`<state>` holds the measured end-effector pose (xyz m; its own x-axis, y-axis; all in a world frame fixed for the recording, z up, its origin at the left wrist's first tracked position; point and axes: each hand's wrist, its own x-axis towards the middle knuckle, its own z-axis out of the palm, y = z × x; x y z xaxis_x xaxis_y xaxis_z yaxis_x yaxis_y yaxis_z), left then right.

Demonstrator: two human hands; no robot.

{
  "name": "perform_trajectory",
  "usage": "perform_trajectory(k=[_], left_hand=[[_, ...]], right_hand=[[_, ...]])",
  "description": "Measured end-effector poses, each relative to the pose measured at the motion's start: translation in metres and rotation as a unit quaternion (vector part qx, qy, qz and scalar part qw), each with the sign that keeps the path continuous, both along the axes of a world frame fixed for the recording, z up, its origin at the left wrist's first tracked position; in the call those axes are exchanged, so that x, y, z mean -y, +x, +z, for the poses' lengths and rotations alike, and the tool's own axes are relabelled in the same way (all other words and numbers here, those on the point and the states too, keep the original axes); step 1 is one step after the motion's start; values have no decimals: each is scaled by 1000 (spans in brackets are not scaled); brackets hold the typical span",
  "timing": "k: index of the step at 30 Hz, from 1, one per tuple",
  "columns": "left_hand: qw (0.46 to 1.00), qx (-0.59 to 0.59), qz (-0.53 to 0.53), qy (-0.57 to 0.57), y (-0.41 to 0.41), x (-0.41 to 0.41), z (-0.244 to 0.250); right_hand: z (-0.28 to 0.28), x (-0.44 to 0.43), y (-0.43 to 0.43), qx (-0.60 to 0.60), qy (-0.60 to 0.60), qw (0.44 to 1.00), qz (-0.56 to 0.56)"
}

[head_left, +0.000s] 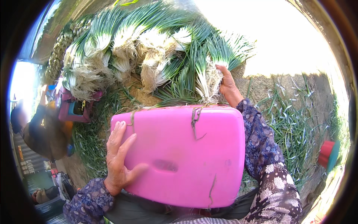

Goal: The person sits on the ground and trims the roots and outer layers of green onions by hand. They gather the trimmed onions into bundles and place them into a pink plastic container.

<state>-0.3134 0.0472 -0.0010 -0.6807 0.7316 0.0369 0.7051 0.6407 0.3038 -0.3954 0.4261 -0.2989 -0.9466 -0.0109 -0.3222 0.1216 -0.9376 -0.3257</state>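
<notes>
A pink plastic stool [184, 151] with a smooth top stands in front of me, between my knees. My left hand [119, 156] rests on the left part of its top, fingers apart, holding nothing. Beyond the far right edge of the stool, my right hand [227, 81] grips a bunch of green onions [219, 60] near its white stems and roots. Part of the right hand's fingers is hidden behind the bunch. A large heap of green onion bunches [152, 39], roots towards me, lies past the stool. Thin withered leaf strands [195, 120] stick to the pink surface.
Loose green leaves [289, 126] litter the ground at the right, with more trimmings [92, 148] at the left. A small magenta stool [65, 110] stands at the left, near another person [46, 134]. A red and teal object [327, 155] lies far right. Braided bulbs [60, 49] lie at the upper left.
</notes>
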Motion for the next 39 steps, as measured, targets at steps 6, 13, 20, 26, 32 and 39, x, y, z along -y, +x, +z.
perform_trajectory(k=[6,13,20,26,32,39], left_hand=[[1000,-21,6,5,5,0,0],[998,-56,12,26,12,10,-1],[976,10,59,210,-10,23,-4],[869,137,228,418,2,92,48],[796,225,214,520,119,110,90],[705,449,216,506,246,86,48]], right_hand=[[71,-43,29,-14,42,998,-54],[228,-24,91,-40,130,988,-71],[366,71,196,-83,156,982,71],[345,180,292,30,181,979,89],[306,213,366,40,531,846,-44],[307,238,387,37,738,664,-116]])
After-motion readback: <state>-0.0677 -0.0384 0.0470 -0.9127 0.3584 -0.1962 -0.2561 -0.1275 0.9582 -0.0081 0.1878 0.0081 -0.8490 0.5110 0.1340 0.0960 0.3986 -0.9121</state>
